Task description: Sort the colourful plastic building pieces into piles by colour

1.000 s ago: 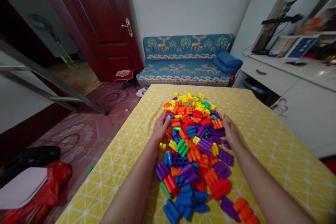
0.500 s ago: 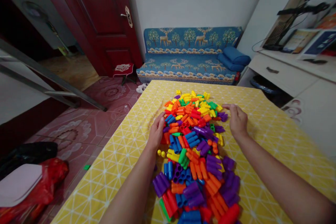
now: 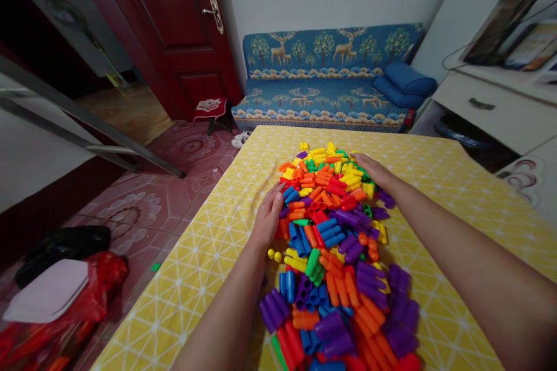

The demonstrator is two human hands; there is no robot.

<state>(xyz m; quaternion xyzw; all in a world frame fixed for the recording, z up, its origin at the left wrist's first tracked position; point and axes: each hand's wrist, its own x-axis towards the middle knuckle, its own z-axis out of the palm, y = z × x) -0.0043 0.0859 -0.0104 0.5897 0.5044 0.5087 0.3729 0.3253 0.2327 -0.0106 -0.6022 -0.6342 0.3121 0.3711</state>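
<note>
Fingers (image 3: 273, 194) of our left hand (image 3: 265, 220) lie uncurled against the left edge of the pile of plastic blocks (image 3: 329, 227), thumb apart; those of our right hand (image 3: 378, 171) stretch out, unclosed, at the pile's far right edge. We see the pile spread over the yellow-covered counter (image 3: 195, 255), with the blue sofa (image 3: 319, 93) beyond it.

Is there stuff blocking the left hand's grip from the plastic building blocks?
Nothing visible stands between them: the left hand's grip is close beside the plastic building blocks, at their left edge.
</note>
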